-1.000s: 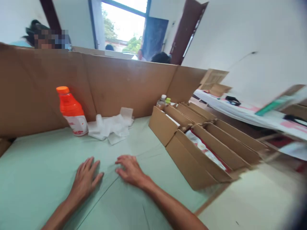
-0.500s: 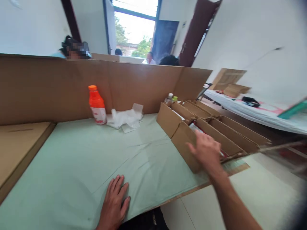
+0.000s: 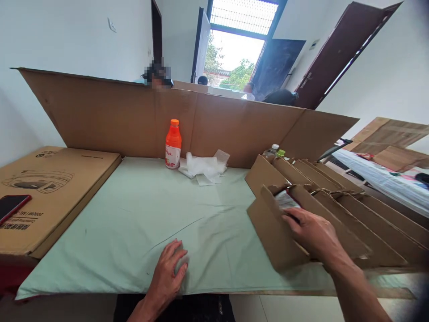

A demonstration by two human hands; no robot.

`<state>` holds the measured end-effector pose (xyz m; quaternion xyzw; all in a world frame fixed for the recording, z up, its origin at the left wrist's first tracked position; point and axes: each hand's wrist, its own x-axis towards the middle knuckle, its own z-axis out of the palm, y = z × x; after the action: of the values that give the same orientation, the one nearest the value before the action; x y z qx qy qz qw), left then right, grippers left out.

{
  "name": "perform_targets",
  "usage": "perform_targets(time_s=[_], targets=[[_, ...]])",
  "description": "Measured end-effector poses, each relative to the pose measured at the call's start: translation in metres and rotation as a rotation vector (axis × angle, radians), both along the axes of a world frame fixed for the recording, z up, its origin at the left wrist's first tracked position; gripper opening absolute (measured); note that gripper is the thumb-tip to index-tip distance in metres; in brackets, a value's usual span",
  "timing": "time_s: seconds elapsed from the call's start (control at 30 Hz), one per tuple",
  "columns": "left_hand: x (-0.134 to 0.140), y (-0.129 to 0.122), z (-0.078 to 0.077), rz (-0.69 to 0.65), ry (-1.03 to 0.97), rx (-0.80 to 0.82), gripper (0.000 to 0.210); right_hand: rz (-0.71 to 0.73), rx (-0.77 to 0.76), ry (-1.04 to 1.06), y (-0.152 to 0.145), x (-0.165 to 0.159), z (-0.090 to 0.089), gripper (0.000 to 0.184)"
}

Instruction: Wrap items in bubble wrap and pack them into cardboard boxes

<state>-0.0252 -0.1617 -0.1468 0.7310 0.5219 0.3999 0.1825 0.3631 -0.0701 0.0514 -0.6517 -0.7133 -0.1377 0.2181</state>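
Hands (image 3: 315, 232) apart, cardboard bins (image 3: 275, 237), bottle (image 3: 173, 145) before cardboard screen (image 3: 234, 132)

Left hand (image 3: 169, 270) bare, right hand (image 3: 313, 232) bare, left forearm (image 3: 145, 310) and right forearm (image 3: 360, 290) uncovered as far as visible, black trousers (image 3: 201, 311), small pale marking (image 3: 220, 305) on the cloth, detail too small to read

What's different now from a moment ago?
The right hand moved rightward from the green cloth to the divided cardboard box; whether it holds anything is unclear. The left hand stays at the cloth; the orange bottle and white sheets stayed put.
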Motion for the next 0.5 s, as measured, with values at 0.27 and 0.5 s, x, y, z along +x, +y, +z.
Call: perform_targets(time_s=[0.27, 0.5], targets=[[-0.028, 0.008, 0.039, 0.245, -0.188, -0.084, 0.069, 0.767, -0.207, 0.027, -0.036, -0.144, 0.019, 0.023], [-0.059, 0.001, 0.037, 0.457, -0.275, -0.255, 0.083, 0.46, -0.154, 0.49, -0.032, -0.1, -0.019, 0.017]])
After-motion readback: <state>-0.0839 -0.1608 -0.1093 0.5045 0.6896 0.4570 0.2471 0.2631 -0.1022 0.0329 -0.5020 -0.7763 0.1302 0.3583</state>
